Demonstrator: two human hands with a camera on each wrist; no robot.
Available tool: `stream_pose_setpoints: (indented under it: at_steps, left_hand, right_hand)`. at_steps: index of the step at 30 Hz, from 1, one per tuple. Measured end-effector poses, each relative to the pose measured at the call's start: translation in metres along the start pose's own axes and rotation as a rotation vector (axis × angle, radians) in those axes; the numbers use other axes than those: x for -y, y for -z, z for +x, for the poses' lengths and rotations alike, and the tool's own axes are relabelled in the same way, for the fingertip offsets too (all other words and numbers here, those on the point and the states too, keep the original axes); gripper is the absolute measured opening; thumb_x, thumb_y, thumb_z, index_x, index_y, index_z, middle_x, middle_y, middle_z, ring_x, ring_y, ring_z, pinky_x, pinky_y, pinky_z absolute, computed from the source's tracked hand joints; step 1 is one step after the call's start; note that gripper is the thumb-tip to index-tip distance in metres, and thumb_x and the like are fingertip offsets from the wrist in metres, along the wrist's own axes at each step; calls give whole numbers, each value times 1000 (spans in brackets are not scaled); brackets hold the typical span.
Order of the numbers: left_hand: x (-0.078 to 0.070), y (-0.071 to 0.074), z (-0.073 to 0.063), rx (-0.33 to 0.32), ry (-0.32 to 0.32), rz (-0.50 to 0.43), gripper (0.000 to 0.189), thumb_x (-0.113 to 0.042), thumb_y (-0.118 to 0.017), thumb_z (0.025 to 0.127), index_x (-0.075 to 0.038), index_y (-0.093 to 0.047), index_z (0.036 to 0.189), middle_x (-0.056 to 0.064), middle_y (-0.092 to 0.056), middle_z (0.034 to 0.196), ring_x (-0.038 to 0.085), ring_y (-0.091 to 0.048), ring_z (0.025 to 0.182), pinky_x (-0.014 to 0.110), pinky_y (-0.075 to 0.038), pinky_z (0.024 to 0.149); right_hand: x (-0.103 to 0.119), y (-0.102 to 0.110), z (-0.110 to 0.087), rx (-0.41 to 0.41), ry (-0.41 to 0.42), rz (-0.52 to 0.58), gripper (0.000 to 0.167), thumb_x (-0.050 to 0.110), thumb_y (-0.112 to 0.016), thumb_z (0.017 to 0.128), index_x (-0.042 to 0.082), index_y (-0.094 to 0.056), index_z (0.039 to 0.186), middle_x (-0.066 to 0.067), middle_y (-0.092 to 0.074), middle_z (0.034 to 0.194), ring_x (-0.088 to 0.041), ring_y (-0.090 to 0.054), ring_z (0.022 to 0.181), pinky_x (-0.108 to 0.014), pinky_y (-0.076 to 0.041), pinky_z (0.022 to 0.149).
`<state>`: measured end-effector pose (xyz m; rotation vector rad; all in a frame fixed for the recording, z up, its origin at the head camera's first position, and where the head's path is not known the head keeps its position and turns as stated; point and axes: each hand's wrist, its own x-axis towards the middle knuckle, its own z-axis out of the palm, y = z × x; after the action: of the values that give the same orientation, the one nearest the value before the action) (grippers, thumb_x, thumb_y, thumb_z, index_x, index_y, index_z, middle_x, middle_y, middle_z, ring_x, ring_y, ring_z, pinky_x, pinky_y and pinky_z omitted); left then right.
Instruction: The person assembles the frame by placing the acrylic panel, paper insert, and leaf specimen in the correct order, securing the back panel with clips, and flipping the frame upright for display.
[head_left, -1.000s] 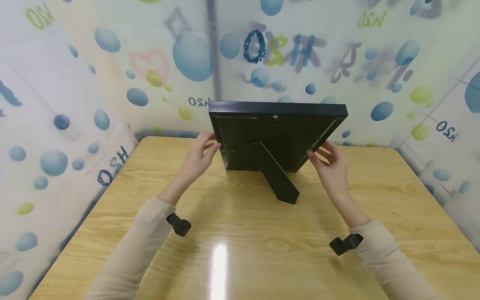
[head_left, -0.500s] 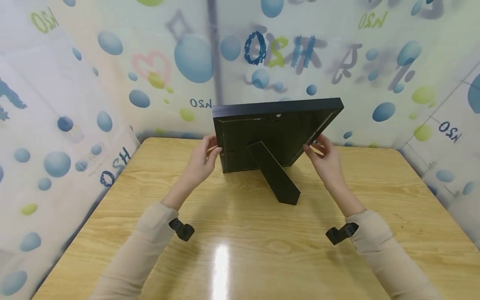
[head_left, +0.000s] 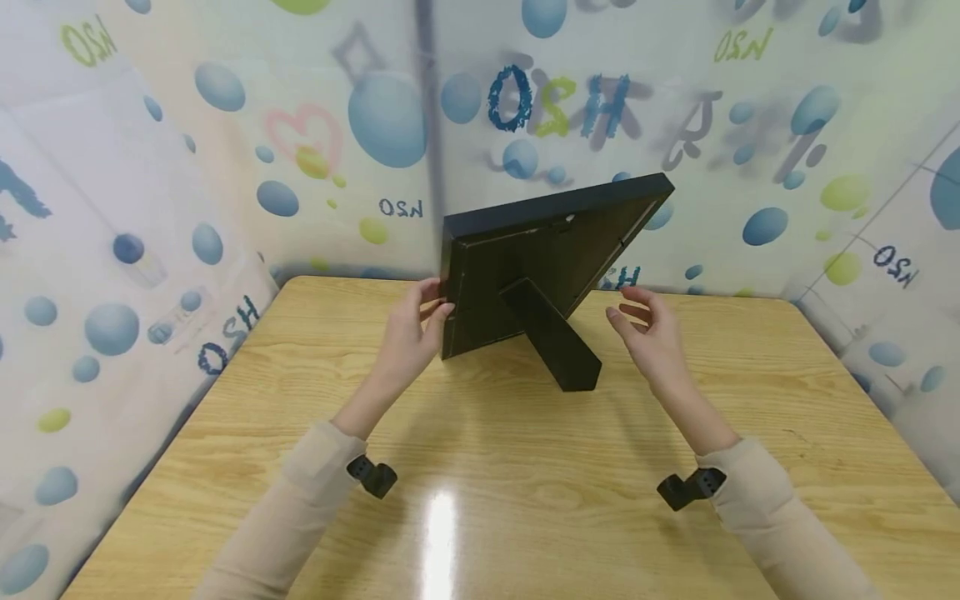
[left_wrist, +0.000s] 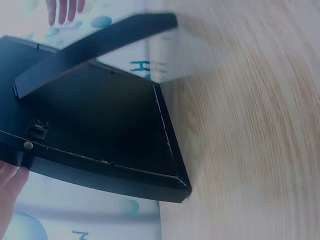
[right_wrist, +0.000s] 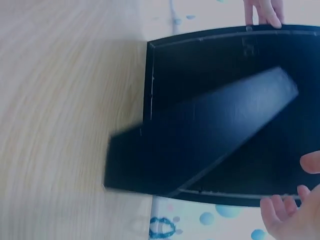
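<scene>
A black picture frame (head_left: 480, 283) stands at the table's far side, its back towards me, turned at an angle. Its support leg (head_left: 558, 342) is swung out, the foot down near the tabletop. My left hand (head_left: 408, 337) grips the frame's left side between thumb and fingers; the left wrist view shows the thumb (left_wrist: 17, 181) against that edge. To the right of the frame, my right hand (head_left: 652, 342) is held with fingers loosely bent and nothing between them. A gap separates it from the frame in the head view. The frame's front is hidden.
The wood-grain table (head_left: 495, 450) runs up to a patterned backdrop (head_left: 300, 233) with blue and green dots, close behind the frame. Side panels with similar patterns flank the table. Each wrist carries a small black camera (head_left: 372, 477).
The frame has turned, its left side coming nearer and its right side swinging away and inward. My left hand has kept its grip on it, while my right hand has let go of the right edge.
</scene>
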<state>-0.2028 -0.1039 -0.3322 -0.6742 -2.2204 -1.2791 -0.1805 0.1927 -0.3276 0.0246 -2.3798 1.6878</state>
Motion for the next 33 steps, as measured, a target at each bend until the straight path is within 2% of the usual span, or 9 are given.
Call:
stream_pose_setpoints:
  at_steps: [4, 9, 13, 17, 24, 30, 33]
  left_hand:
    - [-7, -6, -1, -10, -16, 15, 31, -7, -58, 88, 9, -51, 114, 22, -61, 103, 31, -60, 100, 37, -54, 82]
    - [-16, -19, -3, -45, -95, 78, 31, -11, -63, 85, 5, -55, 110, 18, -64, 101, 26, -63, 94, 32, -57, 74]
    - [-24, -30, -5, -104, -166, 130, 32, -13, -68, 81, 3, -58, 106, 16, -66, 96, 24, -66, 86, 29, -57, 65]
    - [-34, -43, -7, -163, -175, 154, 31, -16, -73, 77, 1, -62, 101, 13, -67, 89, 21, -66, 77, 27, -57, 58]
    - [-56, -69, -5, -191, -116, 75, 27, -22, -74, 76, -2, -65, 91, 10, -69, 82, 15, -65, 65, 20, -54, 55]
    - [-69, -89, -1, -216, -101, 53, 18, -17, -74, 76, -3, -66, 82, 8, -69, 74, 13, -65, 57, 16, -53, 56]
    - [-72, -95, -1, -192, -109, 4, 14, -15, -73, 77, -4, -66, 82, 8, -69, 75, 13, -65, 57, 14, -52, 58]
  right_hand:
    - [3, -8, -6, 40, 44, 0, 49, 25, -56, 91, 2, -40, 131, -11, -44, 132, -20, -52, 112, -6, -44, 83]
    - [12, -21, -14, 105, 90, 43, 47, 26, -59, 89, 5, -43, 128, -9, -46, 129, -11, -54, 107, -9, -45, 86]
    - [21, -33, -20, 120, 137, 124, 44, 21, -62, 87, 4, -47, 125, -10, -49, 128, -18, -55, 109, -13, -46, 88]
    - [32, -44, -26, 70, 205, 220, 41, 12, -65, 84, 2, -52, 122, -15, -53, 126, -23, -58, 107, -16, -50, 85]
    - [46, -53, -37, -25, 261, 337, 42, 2, -70, 78, 2, -58, 119, -16, -58, 121, -12, -64, 99, -25, -54, 83]
    - [50, -55, -35, -149, 262, 315, 42, 6, -72, 76, 4, -59, 116, -4, -62, 111, -6, -66, 90, -23, -55, 77]
    - [49, -53, -31, -217, 276, 302, 38, 8, -74, 75, 1, -60, 110, 4, -63, 100, -5, -67, 82, -22, -56, 72]
